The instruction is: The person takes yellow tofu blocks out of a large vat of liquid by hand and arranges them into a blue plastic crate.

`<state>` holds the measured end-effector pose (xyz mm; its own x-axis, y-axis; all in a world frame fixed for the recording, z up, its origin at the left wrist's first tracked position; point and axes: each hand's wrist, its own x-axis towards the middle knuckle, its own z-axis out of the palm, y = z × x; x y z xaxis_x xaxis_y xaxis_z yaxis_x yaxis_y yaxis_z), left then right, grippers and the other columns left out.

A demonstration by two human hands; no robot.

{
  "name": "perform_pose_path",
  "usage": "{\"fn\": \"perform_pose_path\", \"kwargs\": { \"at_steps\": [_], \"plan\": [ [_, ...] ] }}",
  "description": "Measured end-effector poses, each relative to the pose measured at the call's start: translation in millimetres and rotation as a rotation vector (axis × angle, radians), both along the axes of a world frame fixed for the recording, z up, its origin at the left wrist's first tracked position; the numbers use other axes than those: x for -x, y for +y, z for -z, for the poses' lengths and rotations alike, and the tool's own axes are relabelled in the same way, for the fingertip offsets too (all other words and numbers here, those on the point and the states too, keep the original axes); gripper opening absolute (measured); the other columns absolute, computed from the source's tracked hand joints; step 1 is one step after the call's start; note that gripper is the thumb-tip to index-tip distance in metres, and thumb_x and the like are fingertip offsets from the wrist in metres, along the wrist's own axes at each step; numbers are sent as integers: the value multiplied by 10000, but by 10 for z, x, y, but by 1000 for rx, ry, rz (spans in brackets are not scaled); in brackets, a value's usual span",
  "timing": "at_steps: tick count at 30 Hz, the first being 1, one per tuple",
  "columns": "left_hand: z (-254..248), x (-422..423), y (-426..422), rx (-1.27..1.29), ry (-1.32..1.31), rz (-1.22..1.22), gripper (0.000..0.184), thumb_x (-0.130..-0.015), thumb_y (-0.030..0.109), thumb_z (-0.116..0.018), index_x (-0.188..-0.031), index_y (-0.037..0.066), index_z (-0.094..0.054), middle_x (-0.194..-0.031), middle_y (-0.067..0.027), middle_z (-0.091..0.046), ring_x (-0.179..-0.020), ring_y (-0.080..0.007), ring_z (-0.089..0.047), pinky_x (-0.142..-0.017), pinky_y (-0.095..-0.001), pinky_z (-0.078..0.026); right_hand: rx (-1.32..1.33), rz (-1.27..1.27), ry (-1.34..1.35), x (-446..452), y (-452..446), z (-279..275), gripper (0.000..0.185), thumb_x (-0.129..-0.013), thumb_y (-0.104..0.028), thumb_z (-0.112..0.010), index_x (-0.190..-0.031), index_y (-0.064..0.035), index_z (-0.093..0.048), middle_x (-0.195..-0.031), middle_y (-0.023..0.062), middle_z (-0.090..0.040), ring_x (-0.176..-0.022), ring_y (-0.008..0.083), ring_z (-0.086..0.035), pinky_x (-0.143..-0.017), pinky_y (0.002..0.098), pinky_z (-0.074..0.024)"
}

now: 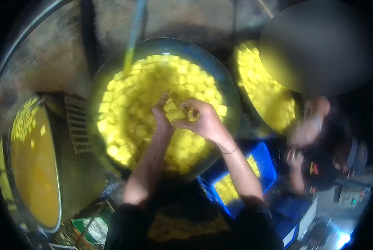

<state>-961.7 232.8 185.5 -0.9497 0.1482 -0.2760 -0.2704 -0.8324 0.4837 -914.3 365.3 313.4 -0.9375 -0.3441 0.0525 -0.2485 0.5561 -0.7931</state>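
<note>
A wide dark pan [232,104] full of yellow tofu cubes [120,154] in yellow liquid is in front of me. Over its middle, my left hand [161,112] and my right hand [204,121] are cupped towards each other. Between them they hold several yellow tofu cubes [175,113]. The right fingers and thumb curl around the cubes from the right. On the left side, my other hand presses against them with its palm and fingers. Blur hides exactly which cube each finger touches.
A blue-and-yellow pole [133,41] stands in the pan's far left. More tofu fills a second pan [274,104] at right and a blue crate [269,162]. At left are a vat [32,166] of orange-yellow liquid and a slatted rack [78,125]. Another person's hand [305,133] is at right.
</note>
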Motion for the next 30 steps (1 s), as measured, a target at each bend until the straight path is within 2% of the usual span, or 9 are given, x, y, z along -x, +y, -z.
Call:
{"fn": "perform_pose_path", "kwargs": {
  "at_steps": [3, 6, 8, 11, 14, 17, 19, 22, 30],
  "plan": [
    [-222, -225, 699, -122, 18, 154, 283, -931, 223, -452, -1106, 22, -546, -974, -82, -608, -847, -206, -603, -767, -336, -494, -245, 168, 371, -128, 554, 98, 818, -653, -279, -822, -1346, -85, -434, -1331, 271, -426, -1221, 421, -449, -995, 456, -396],
    [-724, -692, 1420, -88, -18, 338, 396, -977, 386, -390, -1133, 53, -534, -1000, -80, -598, -877, -191, -596, -792, -329, -495, -133, 141, 59, -545, 1273, 126, 967, -662, -326, -805, -1462, -159, -287, -1537, 230, -104, -1418, 376, -150, -1119, 463, -249],
    [-568, -931, 1950, -394, 16, 478, 505, -966, 550, -361, -1144, 98, -499, -948, -44, -584, -887, -156, -589, -791, -324, -493, 46, 163, 37, -964, 1722, 119, 731, -682, -341, -770, -1317, -131, -475, -1426, 215, -326, -1342, 386, -287, -1093, 464, -282],
    [-627, -1699, 2519, -165, -32, 700, 621, -940, 620, -337, -1221, 78, -452, -995, -43, -588, -977, -154, -565, -864, -332, -464, 304, 392, -31, -1895, 2260, 77, 518, -649, -271, -753, -1118, -104, -606, -1218, 121, -505, -1199, 296, -444, -1040, 413, -339],
    [-353, -2184, 3008, 84, -143, 930, 994, -860, 741, -332, -1474, -11, -120, -1538, -153, -163, -1416, -237, -162, -1143, -378, -126, 611, 745, -318, -2752, 2654, 536, 482, -713, -198, -699, -1159, -61, -580, -1219, 75, -549, -1112, 196, -525, -967, 325, -412],
    [-17, -2212, 3091, 292, -117, 949, 932, -887, 694, -348, -1466, -12, -166, -1540, -148, -164, -1422, -246, -141, -1144, -414, -72, 1307, 1296, -588, -3624, 2812, 1951, 452, -895, -188, -589, -1294, -15, -464, -1197, 132, -554, -1036, 235, -595, -903, 366, -509],
    [294, -2143, 3002, 581, -31, 884, 693, -920, 569, -438, -1380, 55, -376, -1393, -119, -420, -1310, -231, -359, -1071, -455, -236, 1395, 1313, -644, -4108, 2862, 2760, 426, -928, -230, -545, -1296, -30, -465, -1254, 137, -515, -1051, 248, -579, -906, 411, -507],
    [449, -1999, 2935, 532, -160, 890, 594, -936, 501, -456, -1354, 82, -409, -1325, -101, -478, -1260, -230, -417, -1033, -446, -293, 488, 1141, -631, -4609, 3036, 3724, 459, -933, -356, -490, -1266, -43, -533, -1240, 106, -576, -1155, 229, -526, -965, 344, -418],
    [494, -2159, 2848, 738, -11, 993, 432, -934, 297, -549, -1280, 45, -489, -1209, -105, -571, -1092, -201, -563, -892, -361, -458, -151, 1396, -667, -4439, 2570, 4644, 518, -869, -410, -562, -1258, -68, -538, -1187, 129, -603, -1101, 278, -559, -922, 390, -443]
  ]
}}
